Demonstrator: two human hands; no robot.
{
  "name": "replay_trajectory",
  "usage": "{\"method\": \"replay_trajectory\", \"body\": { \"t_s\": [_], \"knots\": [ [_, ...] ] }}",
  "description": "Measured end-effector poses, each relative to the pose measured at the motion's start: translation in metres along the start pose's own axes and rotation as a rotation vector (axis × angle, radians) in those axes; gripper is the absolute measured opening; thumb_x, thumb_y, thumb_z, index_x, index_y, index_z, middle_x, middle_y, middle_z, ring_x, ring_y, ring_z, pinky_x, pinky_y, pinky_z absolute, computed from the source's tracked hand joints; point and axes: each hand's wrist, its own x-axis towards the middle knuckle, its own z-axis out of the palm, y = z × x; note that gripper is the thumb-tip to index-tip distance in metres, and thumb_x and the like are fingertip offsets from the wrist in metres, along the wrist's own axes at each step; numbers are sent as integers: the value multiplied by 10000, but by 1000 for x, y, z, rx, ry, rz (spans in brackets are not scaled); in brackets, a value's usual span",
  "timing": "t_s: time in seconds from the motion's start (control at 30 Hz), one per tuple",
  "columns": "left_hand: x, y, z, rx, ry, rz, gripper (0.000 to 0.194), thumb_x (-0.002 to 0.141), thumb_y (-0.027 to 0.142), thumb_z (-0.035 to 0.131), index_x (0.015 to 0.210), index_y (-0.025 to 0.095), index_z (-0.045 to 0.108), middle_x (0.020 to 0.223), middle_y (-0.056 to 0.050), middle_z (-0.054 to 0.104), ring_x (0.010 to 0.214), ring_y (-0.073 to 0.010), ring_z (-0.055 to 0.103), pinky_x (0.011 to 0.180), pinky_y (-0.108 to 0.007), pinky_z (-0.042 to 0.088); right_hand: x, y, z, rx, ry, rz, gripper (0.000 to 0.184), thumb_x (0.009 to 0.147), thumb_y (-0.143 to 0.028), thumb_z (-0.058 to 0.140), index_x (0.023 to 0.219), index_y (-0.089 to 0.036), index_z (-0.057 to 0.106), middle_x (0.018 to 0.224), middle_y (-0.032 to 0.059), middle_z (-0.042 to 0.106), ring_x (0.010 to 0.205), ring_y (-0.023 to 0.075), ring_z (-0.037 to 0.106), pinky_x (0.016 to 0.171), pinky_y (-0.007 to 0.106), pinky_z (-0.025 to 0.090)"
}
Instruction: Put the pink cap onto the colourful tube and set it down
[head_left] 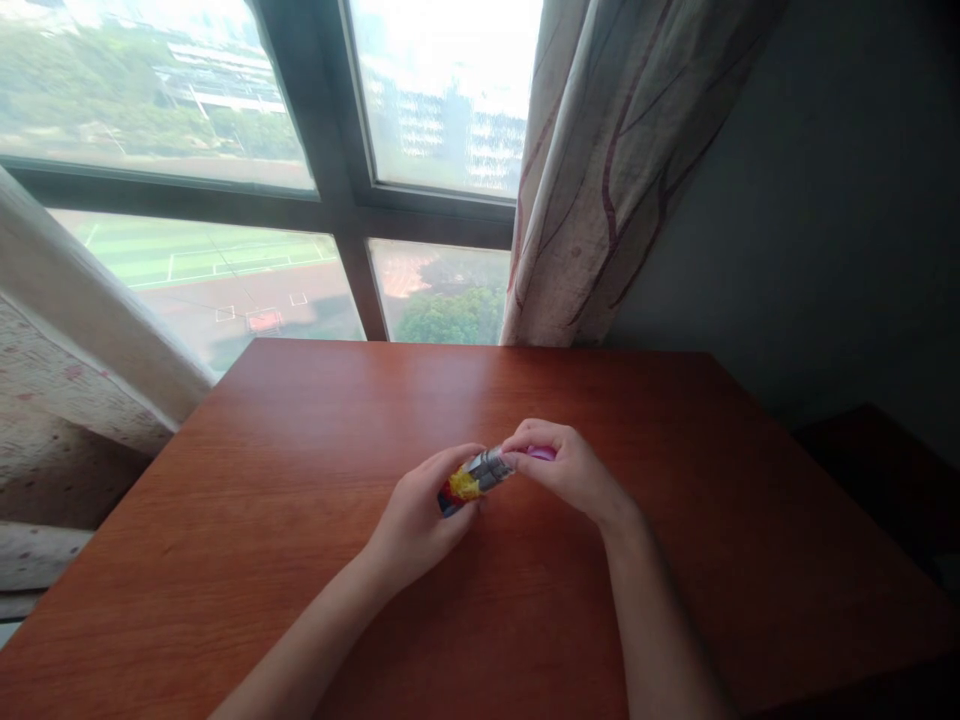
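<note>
A small cylindrical bottle [466, 485] with a yellow, red and dark label lies tilted across my left hand [420, 515]. The thumb and fingers of that hand wrap around its lower part. Toward the upper right the bottle has a greyish, clear-looking neck. At that end my right hand [559, 465] pinches a pink-purple cap [541, 454], which is mostly covered by the fingers. Whether the cap is joined to the neck or apart from it, I cannot tell. Both hands are just over the middle of the wooden table [300, 500].
Beyond the table's far edge stands a dark-framed window [341, 210]. A patterned curtain [585, 180] hangs on the right of it and another curtain [82, 400] on the left. A grey wall [810, 230] rises at the right, with a dark piece of furniture [874, 460] below.
</note>
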Motion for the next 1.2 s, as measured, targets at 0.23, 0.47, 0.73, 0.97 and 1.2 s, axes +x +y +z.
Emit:
{"method": "replay_trajectory", "body": {
  "t_s": [0.23,0.47,0.73,0.97,1.2],
  "knots": [
    [2,3,-1,-8,40,3,421,781,180,611,1202,189,609,1158,-90,700,1015,-223,664,894,-318,515,-5,-8,-5,-38,-64,-12,212,905,-355,615,966,-220,768,869,25,678,781,169,593,689,274,442],
    [2,3,-2,-20,17,18,408,816,183,617,1223,180,593,1166,-84,692,1021,-206,653,899,-298,505,-4,-12,0,4,51,42,162,858,-339,669,930,-216,746,830,17,673,762,173,590,675,272,451],
    [1,0,-1,60,-12,78,431,816,151,599,1243,206,579,1199,-83,673,1062,-215,640,916,-300,494,-2,-8,-1,-47,44,-88,112,849,-314,711,843,-204,732,829,22,665,775,166,610,696,272,458],
    [0,-2,-1,85,-12,105,444,817,131,587,1252,220,568,1196,-75,670,1056,-209,639,912,-307,499,-2,-4,0,-90,54,-177,116,866,-310,703,845,-200,732,819,21,644,741,147,598,656,255,452],
    [1,0,-1,83,-13,100,422,829,142,596,1244,216,569,1185,-70,673,1044,-204,637,901,-305,498,-2,-10,-1,-133,77,-166,64,866,-221,665,811,-190,676,801,7,629,732,139,585,666,246,441]
  ]
}}
